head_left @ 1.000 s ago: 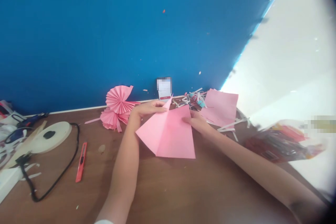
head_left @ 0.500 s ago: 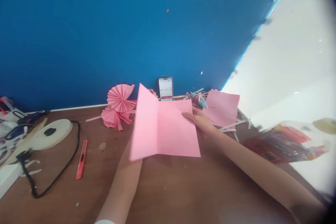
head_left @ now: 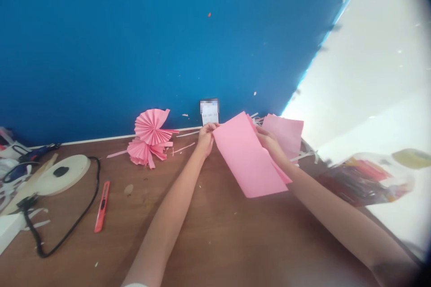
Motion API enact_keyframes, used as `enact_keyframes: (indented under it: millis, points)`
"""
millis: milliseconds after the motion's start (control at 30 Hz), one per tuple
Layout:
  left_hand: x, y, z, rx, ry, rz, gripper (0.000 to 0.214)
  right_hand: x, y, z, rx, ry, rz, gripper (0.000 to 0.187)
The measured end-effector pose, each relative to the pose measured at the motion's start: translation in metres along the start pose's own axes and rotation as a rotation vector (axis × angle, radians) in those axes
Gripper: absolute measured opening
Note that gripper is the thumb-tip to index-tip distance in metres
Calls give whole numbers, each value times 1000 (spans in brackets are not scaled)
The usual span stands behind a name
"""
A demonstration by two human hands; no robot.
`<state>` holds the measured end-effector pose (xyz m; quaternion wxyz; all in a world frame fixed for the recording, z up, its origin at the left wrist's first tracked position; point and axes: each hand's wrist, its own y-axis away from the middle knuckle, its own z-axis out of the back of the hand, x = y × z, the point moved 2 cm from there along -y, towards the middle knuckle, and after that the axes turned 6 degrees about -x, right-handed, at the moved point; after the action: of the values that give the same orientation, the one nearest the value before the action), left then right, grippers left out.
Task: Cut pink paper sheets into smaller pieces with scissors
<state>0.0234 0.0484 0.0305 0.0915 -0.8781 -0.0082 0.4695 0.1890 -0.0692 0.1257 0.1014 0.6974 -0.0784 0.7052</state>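
A sheet of pink paper (head_left: 251, 159), folded over on itself and tilted, is held above the table between my hands. My left hand (head_left: 207, 138) pinches its upper left corner. Behind its right edge, my right hand (head_left: 267, 139) grips the paper, with some of the fingers hidden by it. Past my right hand lie more pink sheets (head_left: 286, 132). To the left of my left hand sit pleated pink paper fans (head_left: 153, 126), one above the other.
A phone (head_left: 210, 112) leans against the blue wall. On the left of the brown table (head_left: 202, 242) lie a red utility knife (head_left: 102, 207), a black cable (head_left: 72, 228) and a roll of white tape (head_left: 72, 172). A plastic bag (head_left: 367, 179) is at the right.
The pink sheet was opened out at its crease; now its halves are folded together and it has turned to slant right. My left hand has come into view at its corner.
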Motion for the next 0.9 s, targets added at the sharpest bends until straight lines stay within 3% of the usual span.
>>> enact_keyframes:
  millis: [133, 367, 467, 567, 767, 900]
  points:
    - [1, 2, -1, 47, 7, 26, 23, 4, -4, 7, -20, -50, -127, 27]
    - [8, -1, 10, 150, -177, 6, 27, 8, -5, 12, -74, 84, -78, 18]
    - [11, 0, 11, 197, -227, 10, 27, 10, -2, 12, -109, 59, -98, 19]
    - [11, 3, 7, 228, -215, 24, 19, 11, 3, 7, -64, -15, -145, 22]
    - [7, 9, -1, 187, -133, 73, 37, 11, 10, -4, 60, -73, -132, 26]
    - [2, 7, 0, 167, -146, 66, 25, 7, 3, 4, 6, 7, -26, 20]
